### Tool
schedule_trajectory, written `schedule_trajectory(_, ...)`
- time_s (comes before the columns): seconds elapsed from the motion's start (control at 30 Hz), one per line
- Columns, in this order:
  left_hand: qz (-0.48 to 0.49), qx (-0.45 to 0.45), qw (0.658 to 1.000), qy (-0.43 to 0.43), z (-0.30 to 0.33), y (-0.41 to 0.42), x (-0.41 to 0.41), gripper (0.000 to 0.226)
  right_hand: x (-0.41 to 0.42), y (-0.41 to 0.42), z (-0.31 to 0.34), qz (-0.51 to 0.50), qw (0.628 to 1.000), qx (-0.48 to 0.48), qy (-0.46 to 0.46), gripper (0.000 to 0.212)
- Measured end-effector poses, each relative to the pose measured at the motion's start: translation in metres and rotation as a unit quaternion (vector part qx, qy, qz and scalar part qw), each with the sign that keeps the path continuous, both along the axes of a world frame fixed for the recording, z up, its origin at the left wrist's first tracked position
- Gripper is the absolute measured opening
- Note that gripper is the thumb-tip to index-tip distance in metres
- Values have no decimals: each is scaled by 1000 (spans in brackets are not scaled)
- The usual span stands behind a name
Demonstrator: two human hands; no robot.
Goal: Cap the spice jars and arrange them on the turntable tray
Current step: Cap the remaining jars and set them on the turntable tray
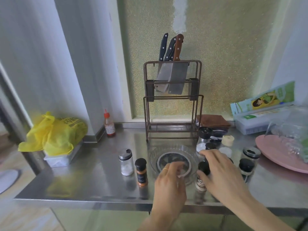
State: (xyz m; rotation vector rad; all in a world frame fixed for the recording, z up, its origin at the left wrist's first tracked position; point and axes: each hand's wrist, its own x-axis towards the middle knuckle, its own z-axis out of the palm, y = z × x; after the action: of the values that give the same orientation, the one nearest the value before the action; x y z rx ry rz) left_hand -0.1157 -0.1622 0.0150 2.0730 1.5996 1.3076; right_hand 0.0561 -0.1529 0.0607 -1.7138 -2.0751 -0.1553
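Observation:
A clear round turntable tray (155,157) with a dark ring in its middle stands on the steel counter, with nothing on it. My left hand (168,184) is at its near rim, fingers and thumb curled on the edge. My right hand (223,174) reaches over the jars to the right of the tray with fingers spread. Its thumb is beside a black-capped brown spice jar (202,180). Left of the tray stand an orange spice jar (141,174) with a black cap and a clear shaker (126,162) with a steel lid. Further right are a black-capped jar (246,166) and a steel-lidded jar (251,153).
A knife rack (173,104) stands behind the tray. A black-topped grinder (204,134), a cream-capped jar (227,140) and white lids (225,151) sit behind my right hand. A pink plate (280,157) lies far right, a yellow bag (55,134) and a sauce bottle (109,125) far left.

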Motion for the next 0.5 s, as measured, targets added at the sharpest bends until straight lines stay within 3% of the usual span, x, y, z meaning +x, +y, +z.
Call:
schedule_trajectory(0.17, 101, 55, 993, -20, 41, 5, -85, 26, -52, 5, 16, 93, 994, 12, 51, 52)
schedule_trajectory(0.3, 172, 60, 983, -32, 56, 28, -152, 21, -109, 23, 16, 143, 985, -37, 90, 53)
schedule_trajectory(0.5, 229, -47, 971, -39, 58, 103, -224, 28, -180, 74, 31, 176, 971, -96, 129, 52)
